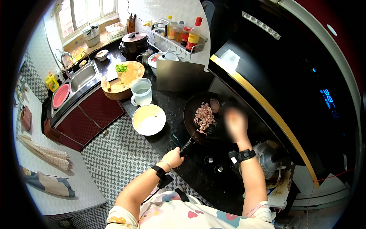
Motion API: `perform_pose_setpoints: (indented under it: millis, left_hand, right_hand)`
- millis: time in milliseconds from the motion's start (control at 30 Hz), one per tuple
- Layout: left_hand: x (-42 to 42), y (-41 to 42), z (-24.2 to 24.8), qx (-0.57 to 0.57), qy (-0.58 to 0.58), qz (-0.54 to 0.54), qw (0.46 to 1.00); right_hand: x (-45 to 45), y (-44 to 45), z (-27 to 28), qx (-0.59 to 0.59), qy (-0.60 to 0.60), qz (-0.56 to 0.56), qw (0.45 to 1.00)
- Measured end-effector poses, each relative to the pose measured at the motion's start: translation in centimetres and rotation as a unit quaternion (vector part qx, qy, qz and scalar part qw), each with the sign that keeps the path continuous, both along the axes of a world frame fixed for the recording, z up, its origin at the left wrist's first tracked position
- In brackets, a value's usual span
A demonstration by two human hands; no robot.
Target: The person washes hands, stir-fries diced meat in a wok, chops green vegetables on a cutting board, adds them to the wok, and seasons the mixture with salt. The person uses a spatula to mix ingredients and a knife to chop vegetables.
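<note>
My left hand (pixel 173 158) is closed around the black handle (pixel 187 147) of a dark wok (pixel 190 126) on the stove. Inside the wok lies a heap of chopped, browned meat (pixel 204 117). At the heap's far right edge rests the head of a spatula or ladle (pixel 214 105). Over the wok's right side is my right hand (pixel 236 124), blurred, so its grip cannot be made out. The spatula's handle is not distinguishable. Left of the wok, a white bowl (pixel 149 119) with a small green scrap inside sits on the dark counter (pixel 174 114).
A clear jug of water (pixel 142 91) stands beside a round chopping board (pixel 131 75) with a cleaver (pixel 111 75) and chopped greens (pixel 121 68). A metal splash panel (pixel 180 75) rises behind the wok. A metal kettle (pixel 266 160) is at right, under the range hood (pixel 266 114).
</note>
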State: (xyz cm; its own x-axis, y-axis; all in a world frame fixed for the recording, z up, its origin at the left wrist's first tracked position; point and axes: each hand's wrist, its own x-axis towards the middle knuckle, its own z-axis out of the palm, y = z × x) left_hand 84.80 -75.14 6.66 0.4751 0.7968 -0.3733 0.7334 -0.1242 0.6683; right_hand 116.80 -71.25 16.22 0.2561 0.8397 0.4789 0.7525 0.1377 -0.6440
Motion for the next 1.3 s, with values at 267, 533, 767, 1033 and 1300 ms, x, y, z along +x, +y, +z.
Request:
perform_pose_setpoints:
  millis: [267,533,767,1033,1300]
  left_hand:
    - [0.1,-0.2,0.1,0.005,-0.013,0.017,1.000]
    - [0.3,-0.3,0.3,0.022,0.004,0.018,1.000]
    - [0.4,-0.5,0.6,0.005,0.008,0.031,0.999]
    - [0.7,-0.7,0.3,0.008,0.007,0.034,0.999]
    - [0.5,-0.3,0.6,0.001,0.014,0.016,1.000]
  right_hand:
    - [-1.8,-4.0,-4.5,-0.069,-0.247,0.229,0.939]
    - [-4.3,-8.0,3.1,-0.029,-0.240,0.265,0.933]
    - [-3.4,-6.1,1.3,0.029,-0.258,0.190,0.947]
    - [-2.4,-5.3,1.5,0.001,-0.300,0.227,0.927]
    - [-4.5,-10.3,7.5,0.052,-0.124,0.301,0.944]
